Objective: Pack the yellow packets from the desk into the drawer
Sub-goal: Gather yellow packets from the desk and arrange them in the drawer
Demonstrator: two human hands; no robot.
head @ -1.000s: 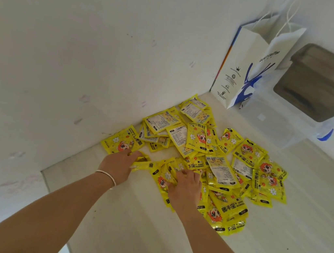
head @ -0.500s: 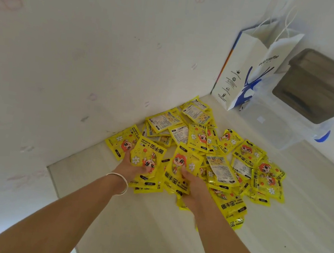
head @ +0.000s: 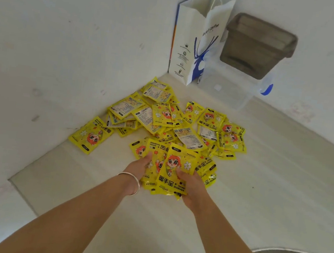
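Both hands were gathering a first batch: the left hand and right hand had their fingers closed on a small stack of packets, raised just above the pale, smooth desk. The remaining heap of flat, glossy yellow sachets lay spread in the corner. The next move, I judged, called for keeping the slippery stack squared while carrying it to the drawer, which was out of sight.

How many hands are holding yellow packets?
2. The left hand and the right hand hold one bunch of yellow packets between them, at the near edge of the pile.
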